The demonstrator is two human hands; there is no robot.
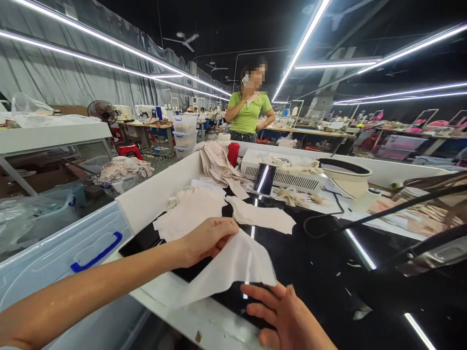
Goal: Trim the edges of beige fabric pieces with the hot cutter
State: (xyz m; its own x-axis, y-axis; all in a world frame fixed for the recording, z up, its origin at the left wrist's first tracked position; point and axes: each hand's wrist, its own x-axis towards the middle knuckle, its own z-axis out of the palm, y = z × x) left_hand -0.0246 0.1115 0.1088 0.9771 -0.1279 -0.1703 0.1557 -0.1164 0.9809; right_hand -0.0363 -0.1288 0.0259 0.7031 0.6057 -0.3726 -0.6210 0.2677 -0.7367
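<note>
- Hand state: left hand (213,238) pinches the upper edge of a thin, sheer white fabric piece (233,267) between thumb and fingers.
- Right hand (282,316) is at the piece's right corner, palm turned inward, lower fingers spread. Cannot tell whether thumb and forefinger grip the corner or merely touch it.
- Fabric position: raised at the left hand, sloping down over the near side of the glossy black bench (317,301); lower left part blurred, in front of the bench's white border.
- Handling (judgement): cloth this light probably creases or skews under a hard pull. Light pinch close to the edge, even tension between both hands; spread fingers best kept from snagging the free edge.
- Just beyond left hand: pale off-white fabric pieces (191,211) and, beside them, a long white cut fabric piece (262,214). Sheer piece better held clear, lest it drag these out of line.
- Right side: small pale scrap (361,312) lying on the bench. Could catch beneath the cloth; worth avoiding.
- Farther right: blurred silver metal tool end (434,255), type unclear. Leave it room.
</note>
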